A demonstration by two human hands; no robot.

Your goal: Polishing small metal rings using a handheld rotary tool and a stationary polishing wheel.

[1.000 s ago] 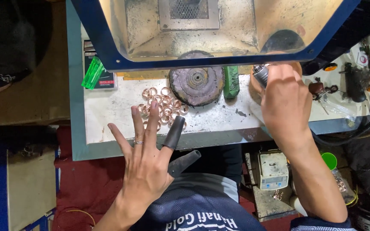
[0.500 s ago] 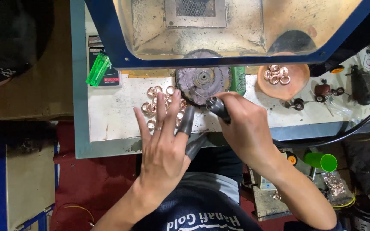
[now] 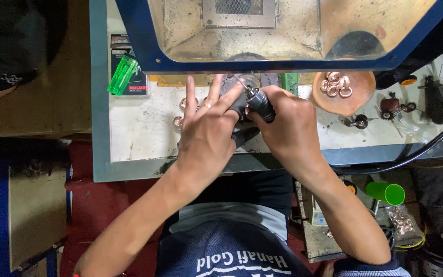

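While the rotary tool [image 3: 259,102] sits over the middle of the bench [image 3: 144,128], its tip pointing up-left toward the wheel [image 3: 247,79], the right hand [image 3: 288,128] is clenched around its dark body. The left hand [image 3: 206,131] lies just beside it, fingers spread; its black-capped thumb and forefinger meet near the tool's tip, though I cannot tell what they pinch. Copper rings [image 3: 183,105] peek out by the left hand. More rings fill a dish [image 3: 342,100] to the right. A green lighter [image 3: 123,75] lies at the far left.
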